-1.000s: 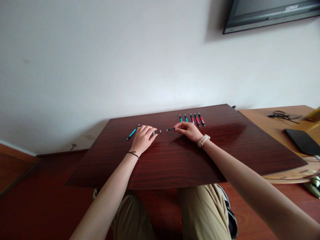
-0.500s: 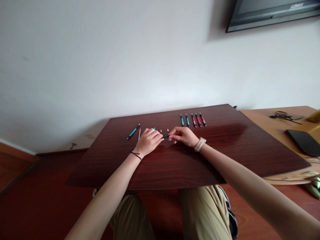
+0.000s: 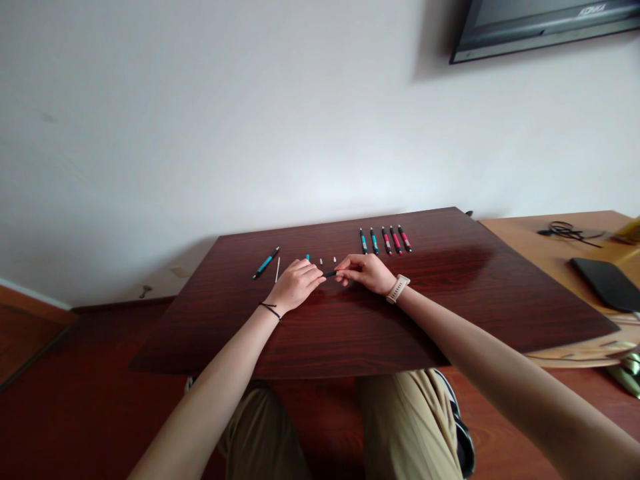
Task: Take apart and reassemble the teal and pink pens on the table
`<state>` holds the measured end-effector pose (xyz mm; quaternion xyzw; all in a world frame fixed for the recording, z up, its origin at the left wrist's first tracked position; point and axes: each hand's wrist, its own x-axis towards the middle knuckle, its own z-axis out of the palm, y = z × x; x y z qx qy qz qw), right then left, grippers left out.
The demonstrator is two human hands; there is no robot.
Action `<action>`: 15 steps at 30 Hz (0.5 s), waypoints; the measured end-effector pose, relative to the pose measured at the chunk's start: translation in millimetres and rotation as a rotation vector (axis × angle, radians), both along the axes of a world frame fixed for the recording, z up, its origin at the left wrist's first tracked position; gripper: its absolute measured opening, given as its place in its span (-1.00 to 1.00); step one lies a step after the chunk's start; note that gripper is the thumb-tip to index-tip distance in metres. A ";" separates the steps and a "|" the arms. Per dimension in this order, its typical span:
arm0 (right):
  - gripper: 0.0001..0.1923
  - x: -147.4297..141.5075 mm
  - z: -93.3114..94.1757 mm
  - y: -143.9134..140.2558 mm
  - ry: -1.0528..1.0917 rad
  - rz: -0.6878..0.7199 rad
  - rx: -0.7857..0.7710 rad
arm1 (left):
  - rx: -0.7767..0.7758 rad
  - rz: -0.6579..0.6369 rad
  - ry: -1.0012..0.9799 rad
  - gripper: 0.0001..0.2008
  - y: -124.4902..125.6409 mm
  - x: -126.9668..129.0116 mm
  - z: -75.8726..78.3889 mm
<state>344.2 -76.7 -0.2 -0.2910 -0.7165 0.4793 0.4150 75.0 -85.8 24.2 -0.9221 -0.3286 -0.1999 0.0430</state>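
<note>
Our left hand [image 3: 295, 285] has come over, and now both it and our right hand [image 3: 364, 272] pinch the little black pen part [image 3: 329, 273].

Plain home or office room: dark wooden table [image 3: 350, 333] against a bare white wall [image 3: 225, 120], wall-mounted screen [image 3: 540, 23] above its right end, lighter desk [image 3: 540, 247] adjoining with phone [image 3: 605, 283] and cable [image 3: 565, 231].
</note>
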 end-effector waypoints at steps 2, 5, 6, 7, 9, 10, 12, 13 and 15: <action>-0.56 -0.3 0.4 -0.3 0.005 -0.012 0.014 | -0.017 -0.023 -0.034 -0.62 0.7 -0.3 -1.3; -0.54 -0.6 0.6 0.0 0.010 -0.018 0.041 | -0.044 -0.066 -0.085 -0.62 2.6 -1.5 -4.2; -0.54 -0.6 0.4 0.3 0.013 -0.013 0.045 | -0.044 -0.076 -0.101 -0.64 3.1 -2.0 -5.2; -0.54 -0.3 0.0 0.6 0.015 -0.008 0.045 | -0.038 -0.081 -0.118 -0.67 3.4 -2.5 -6.1; -0.56 0.4 -1.2 1.2 0.011 -0.005 0.042 | -0.020 -0.077 -0.146 -0.75 3.3 -3.5 -7.3; -0.56 0.8 -1.9 1.4 0.008 -0.007 0.040 | -0.008 -0.073 -0.155 -0.78 2.9 -3.9 -7.7; -0.57 1.5 -3.1 1.6 0.001 -0.011 0.035 | 0.021 -0.064 -0.168 -0.81 2.0 -4.2 -7.9; -0.57 1.7 -3.5 1.6 0.001 -0.011 0.029 | 0.035 -0.062 -0.171 -0.82 1.5 -4.2 -7.8; -0.56 1.7 -3.7 1.5 0.006 -0.002 0.014 | 0.052 -0.064 -0.171 -0.83 1.1 -3.9 -7.3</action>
